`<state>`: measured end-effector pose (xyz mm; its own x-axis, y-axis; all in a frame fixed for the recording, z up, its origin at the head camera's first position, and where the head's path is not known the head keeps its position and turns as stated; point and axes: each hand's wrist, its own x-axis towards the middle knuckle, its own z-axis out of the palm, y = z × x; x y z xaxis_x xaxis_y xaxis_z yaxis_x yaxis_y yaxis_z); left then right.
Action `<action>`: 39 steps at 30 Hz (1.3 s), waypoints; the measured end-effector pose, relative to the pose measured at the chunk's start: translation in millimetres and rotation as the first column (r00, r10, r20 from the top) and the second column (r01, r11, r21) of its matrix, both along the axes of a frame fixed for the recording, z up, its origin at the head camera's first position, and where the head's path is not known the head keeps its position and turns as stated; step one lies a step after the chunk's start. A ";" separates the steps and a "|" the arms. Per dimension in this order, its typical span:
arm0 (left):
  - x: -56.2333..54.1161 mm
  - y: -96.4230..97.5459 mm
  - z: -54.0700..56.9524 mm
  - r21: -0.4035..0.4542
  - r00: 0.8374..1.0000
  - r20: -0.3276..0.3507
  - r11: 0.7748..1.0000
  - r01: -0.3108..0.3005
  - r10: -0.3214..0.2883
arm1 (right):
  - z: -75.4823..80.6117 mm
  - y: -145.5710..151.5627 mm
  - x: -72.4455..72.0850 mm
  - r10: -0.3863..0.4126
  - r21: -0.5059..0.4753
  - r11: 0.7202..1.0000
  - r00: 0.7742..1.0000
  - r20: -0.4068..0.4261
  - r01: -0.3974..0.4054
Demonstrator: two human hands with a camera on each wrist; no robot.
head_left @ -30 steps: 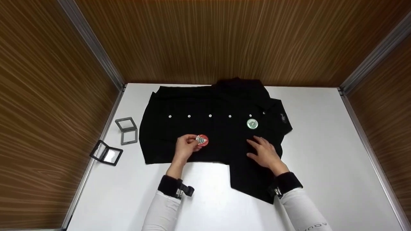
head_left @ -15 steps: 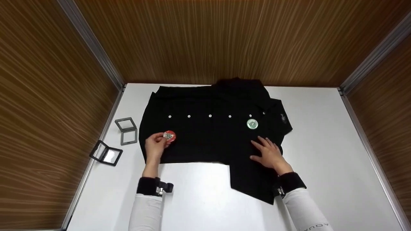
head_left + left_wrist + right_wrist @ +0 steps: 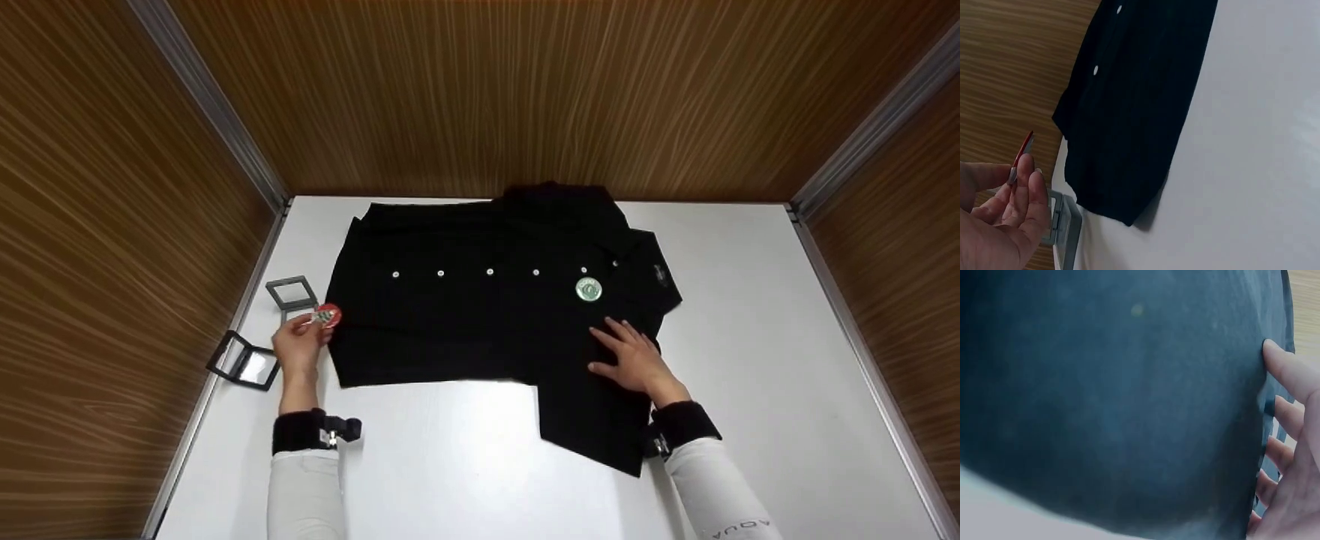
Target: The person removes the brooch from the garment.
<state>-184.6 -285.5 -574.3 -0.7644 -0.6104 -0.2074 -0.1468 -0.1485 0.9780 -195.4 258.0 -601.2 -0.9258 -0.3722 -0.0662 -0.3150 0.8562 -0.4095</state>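
Note:
Between thumb and fingers, my left hand (image 3: 298, 351) pinches a round red and white pin badge (image 3: 329, 315). It holds the badge at the shirt's hem, overlapping the grey hinged frame case (image 3: 291, 291), whose lower half is partly hidden. In the left wrist view the badge (image 3: 1023, 149) shows edge-on, tilted above the fingertips. My right hand (image 3: 634, 360) rests with spread fingers on the black short-sleeved shirt (image 3: 465, 330), near its sleeve. A green and white pin badge (image 3: 589, 289) lies on the shirt's chest beside the row of white buttons, beyond the right hand.
A black hinged frame case (image 3: 244, 360) lies open left of my left wrist, by the table's left edge. Wood-grain panels (image 3: 480, 97) wall in the white table (image 3: 750, 337) at the back and both sides.
My left hand has carried the red badge leftward across the shirt to its hem and the grey case. My right hand has shifted slightly right; the green badge stays in place.

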 end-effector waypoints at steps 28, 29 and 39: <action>-8.2 -47.7 -11.0 -0.383 0.931 0.304 0.921 -0.073 0.200 | -4.3 -3.3 3.0 -0.002 -0.022 1.000 1.000 -0.014 0.002; -7.7 -47.6 -11.3 -0.387 0.929 0.314 0.920 -0.065 0.197 | -4.1 -3.5 3.2 -0.002 -0.022 1.000 1.000 -0.015 0.002; -5.4 -48.3 -13.3 -0.426 0.921 0.352 0.905 0.001 0.165 | -7.2 -2.4 3.3 0.000 -0.033 0.999 0.999 -0.032 -0.001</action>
